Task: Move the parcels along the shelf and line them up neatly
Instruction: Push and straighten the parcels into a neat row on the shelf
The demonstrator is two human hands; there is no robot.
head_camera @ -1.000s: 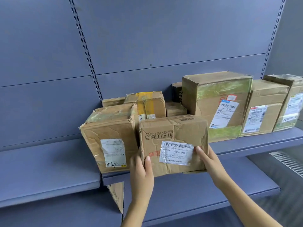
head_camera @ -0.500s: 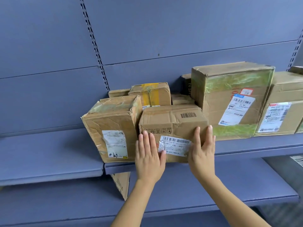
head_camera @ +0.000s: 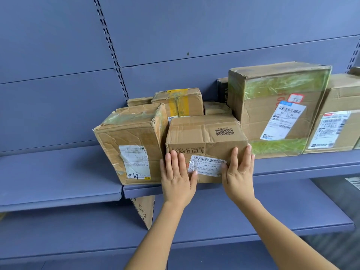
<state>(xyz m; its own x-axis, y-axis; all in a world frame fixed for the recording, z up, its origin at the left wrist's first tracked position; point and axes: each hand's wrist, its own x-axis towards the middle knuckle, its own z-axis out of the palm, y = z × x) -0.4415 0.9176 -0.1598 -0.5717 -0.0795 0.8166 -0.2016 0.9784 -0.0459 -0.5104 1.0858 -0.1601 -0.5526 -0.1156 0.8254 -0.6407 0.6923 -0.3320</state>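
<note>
Pressing open-fingered on middle parcel (head_camera: 204, 137): left hand (head_camera: 176, 178), right hand (head_camera: 238, 172); blue shelf (head_camera: 292, 168); slotted blue wall (head_camera: 194, 32)

Shelf (head_camera: 303, 164) and back panel (head_camera: 214, 26) are all slate blue, and the panel has columns of small dark slots (head_camera: 110, 45). Parcels are all plain brown cardboard: middle parcel (head_camera: 204, 137) has a black printed barcode and a white label with black bars; left parcel (head_camera: 128, 141) has a greenish tape sheen on top, a white label, black scrawl and a small yellow tag; rear parcel (head_camera: 181, 102) has yellow tape stripes. Big parcel (head_camera: 272, 110) has green-tinted tape bands, a white label with a blue header and a red-outlined sticker; right parcel (head_camera: 342, 94) has a white label with a red strip; dark box (head_camera: 222, 90) behind is black with pale lettering.
</note>
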